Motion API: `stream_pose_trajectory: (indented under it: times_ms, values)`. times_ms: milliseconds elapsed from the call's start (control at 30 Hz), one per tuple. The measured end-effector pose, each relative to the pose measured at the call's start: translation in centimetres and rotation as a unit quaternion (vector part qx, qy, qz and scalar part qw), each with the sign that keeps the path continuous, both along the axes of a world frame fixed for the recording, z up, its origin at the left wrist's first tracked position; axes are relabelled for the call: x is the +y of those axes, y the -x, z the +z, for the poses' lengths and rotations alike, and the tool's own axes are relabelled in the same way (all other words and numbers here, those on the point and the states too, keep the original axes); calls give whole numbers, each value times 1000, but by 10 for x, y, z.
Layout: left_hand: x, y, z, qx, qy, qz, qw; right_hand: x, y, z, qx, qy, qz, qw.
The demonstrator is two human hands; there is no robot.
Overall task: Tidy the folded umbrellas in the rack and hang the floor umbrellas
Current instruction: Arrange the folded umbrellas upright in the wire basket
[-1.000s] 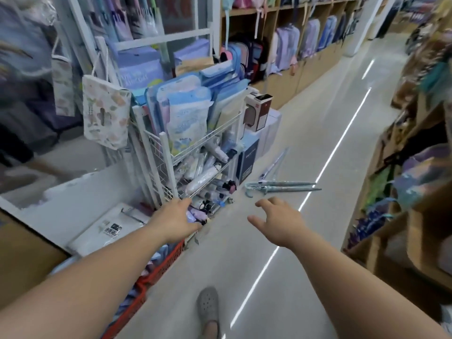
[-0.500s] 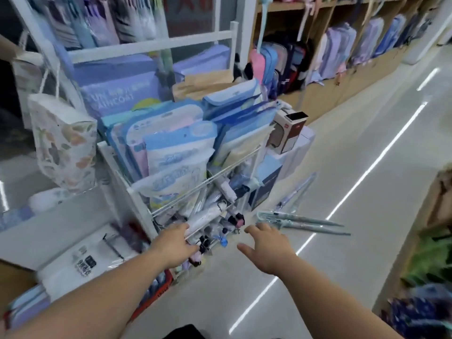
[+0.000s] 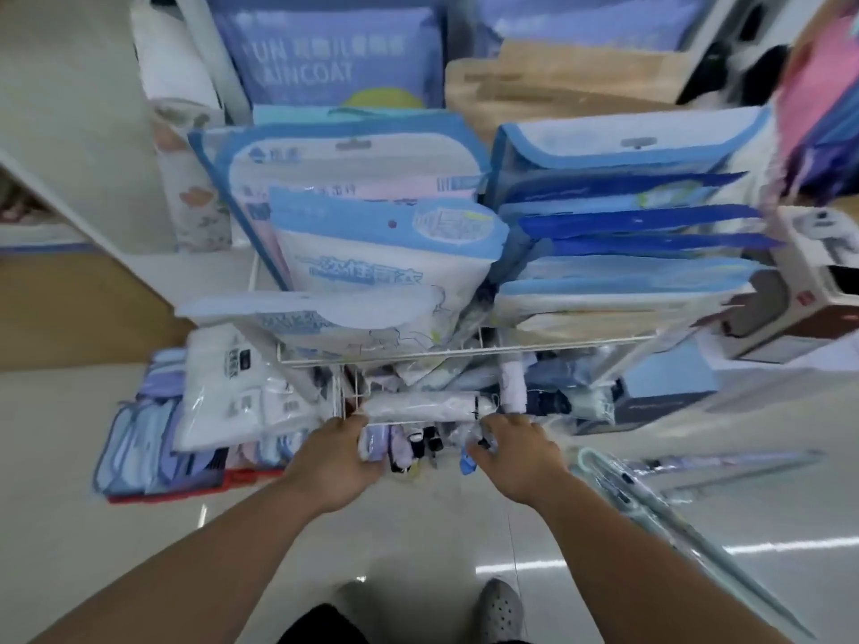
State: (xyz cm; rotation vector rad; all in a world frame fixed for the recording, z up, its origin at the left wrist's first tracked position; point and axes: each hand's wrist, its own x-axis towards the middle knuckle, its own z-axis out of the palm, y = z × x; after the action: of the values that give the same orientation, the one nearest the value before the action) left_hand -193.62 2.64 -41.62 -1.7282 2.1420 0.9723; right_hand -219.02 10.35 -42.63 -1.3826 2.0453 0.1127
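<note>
**Both hands at the lower shelf of the umbrella rack**

In the head view, a person stands in front of a white wire rack (image 3: 465, 353). The upper shelf is full of raincoat packets (image 3: 381, 253) in blue and white, standing upright. On the lower shelf, folded umbrellas lie in a pile; a white folded umbrella (image 3: 427, 406) lies across the near edge, from left to right.

The left hand (image 3: 334, 462) is at the left end of this white umbrella. Its fingers curl around a pale purple folded umbrella (image 3: 372, 446) just below, so it seems to be grasping that one, but the picture is blurred here. The right hand (image 3: 516, 450) is at the right end of the white umbrella, with fingers bent down onto the pile; I cannot tell if it grips something.

On the floor to the right, near the rack, two long light green umbrellas (image 3: 650, 499) lie side by side. Left of the rack, flat packets (image 3: 218, 392) are stacked over a red basket (image 3: 241, 478). A grey shoe (image 3: 499, 611) shows at the near edge.
</note>
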Motion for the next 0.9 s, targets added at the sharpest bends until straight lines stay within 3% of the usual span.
stream_pose_trajectory:
  times_ms: [267, 467, 633, 900]
  values:
    - [-30, 13, -102, 34, 18, 1, 999, -57, -3, -86, 6, 26, 100, 995]
    - [-59, 25, -190, 87, 88, -72, 990, -94, -6, -162, 38, 96, 193, 976]
    - [-83, 35, -247, 88, 159, -130, 975, -116, 0, -202, 51, 148, 212, 965]
    - [-97, 36, -314, 179, 373, -123, 902, -121, 3, -256, 83, 303, 229, 921]
